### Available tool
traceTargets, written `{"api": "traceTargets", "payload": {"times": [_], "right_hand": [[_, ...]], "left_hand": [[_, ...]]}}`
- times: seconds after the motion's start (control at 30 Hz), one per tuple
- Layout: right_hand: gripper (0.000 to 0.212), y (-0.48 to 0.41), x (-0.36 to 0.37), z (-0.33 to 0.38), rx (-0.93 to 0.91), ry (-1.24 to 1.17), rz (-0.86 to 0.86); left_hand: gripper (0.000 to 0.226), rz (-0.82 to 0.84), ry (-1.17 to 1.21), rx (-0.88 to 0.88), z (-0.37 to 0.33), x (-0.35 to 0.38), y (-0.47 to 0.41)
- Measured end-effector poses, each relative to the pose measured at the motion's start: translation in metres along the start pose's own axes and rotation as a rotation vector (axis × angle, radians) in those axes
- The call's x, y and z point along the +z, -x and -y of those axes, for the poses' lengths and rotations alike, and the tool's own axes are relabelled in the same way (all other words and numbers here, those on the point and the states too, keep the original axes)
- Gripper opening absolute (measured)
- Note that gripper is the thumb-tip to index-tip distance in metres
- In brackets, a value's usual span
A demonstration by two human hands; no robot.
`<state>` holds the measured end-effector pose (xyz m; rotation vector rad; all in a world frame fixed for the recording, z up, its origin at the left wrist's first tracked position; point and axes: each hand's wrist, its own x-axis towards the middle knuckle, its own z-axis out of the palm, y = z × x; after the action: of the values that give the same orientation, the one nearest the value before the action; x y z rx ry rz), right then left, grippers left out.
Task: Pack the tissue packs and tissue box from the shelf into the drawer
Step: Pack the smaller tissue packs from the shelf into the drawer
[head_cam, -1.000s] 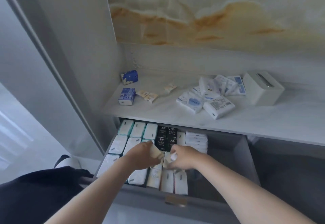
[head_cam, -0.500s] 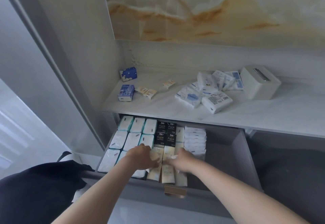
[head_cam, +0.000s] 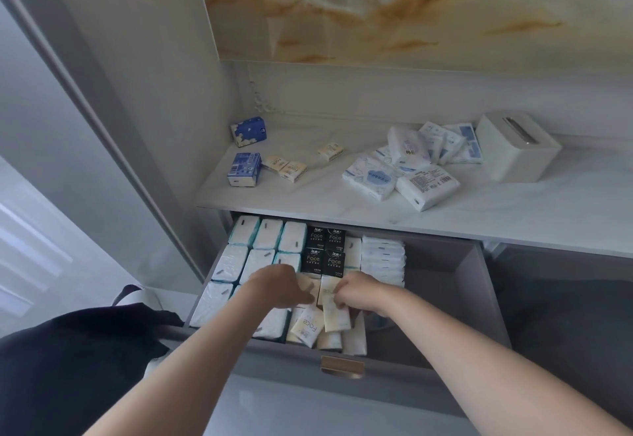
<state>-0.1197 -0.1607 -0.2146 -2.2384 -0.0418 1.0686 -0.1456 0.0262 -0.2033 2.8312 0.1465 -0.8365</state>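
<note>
Drawer (head_cam: 448,302) half full!
Right hand (head_cam: 359,293) pinches a cream pack's (head_cam: 337,318) sides, likely light and squashy; left hand's (head_cam: 277,285) fingers hidden.

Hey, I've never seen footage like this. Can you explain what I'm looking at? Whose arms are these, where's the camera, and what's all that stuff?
There is no machine here. These are a person's two bare arms, filmed by one wide-angle camera worn on the head, looking forward and down.

The left hand and right hand reach into an open drawer partly filled with rows of tissue packs. The right hand pinches a cream pack. Whether the left hand grips anything is hidden.

On the shelf above lie a pile of white packs, blue packs, small beige packs and a white tissue box.
</note>
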Motion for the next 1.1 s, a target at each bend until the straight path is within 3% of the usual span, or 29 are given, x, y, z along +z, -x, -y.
{"api": "traceTargets", "payload": {"times": [0.1,0.27,0.33,0.4,0.63,0.73,0.83,0.9,1.0,1.1], "right_hand": [[0.017,0.002,0.010,-0.002,0.010,0.059,0.061],[0.016,0.003,0.020,-0.003,-0.032,0.129,0.050],[0.021,0.005,0.015,0.000,-0.035,0.154,0.041],[0.024,0.004,0.012,-0.002,-0.046,0.160,0.019],[0.017,0.000,0.014,-0.006,-0.051,0.275,-0.029],[0.026,-0.003,0.006,-0.007,-0.085,0.409,-0.044],[0.041,-0.005,0.007,-0.009,-0.102,0.358,0.003],[0.052,-0.007,0.012,-0.009,-0.126,0.390,0.034],[0.058,-0.014,0.017,-0.009,-0.188,0.487,-0.005],[0.055,-0.016,0.008,-0.005,-0.210,0.498,-0.125]], "left_hand": [[0.074,-0.085,0.112,0.117,0.002,0.002,-0.001],[0.040,-0.185,-0.094,0.216,-0.014,0.019,0.003],[0.023,-0.178,0.022,0.191,-0.017,0.023,0.001],[0.020,-0.132,0.114,0.151,-0.015,0.026,-0.005],[0.055,-0.250,-0.002,0.213,-0.003,0.031,-0.021],[0.061,-0.335,-0.088,0.229,0.003,0.037,-0.027],[0.061,-0.389,-0.061,0.278,0.007,0.037,-0.028],[0.068,-0.308,0.030,0.305,0.012,0.036,-0.028],[0.100,-0.186,-0.090,0.359,0.021,0.035,-0.027],[0.108,-0.172,-0.152,0.365,0.025,0.032,-0.027]]}}
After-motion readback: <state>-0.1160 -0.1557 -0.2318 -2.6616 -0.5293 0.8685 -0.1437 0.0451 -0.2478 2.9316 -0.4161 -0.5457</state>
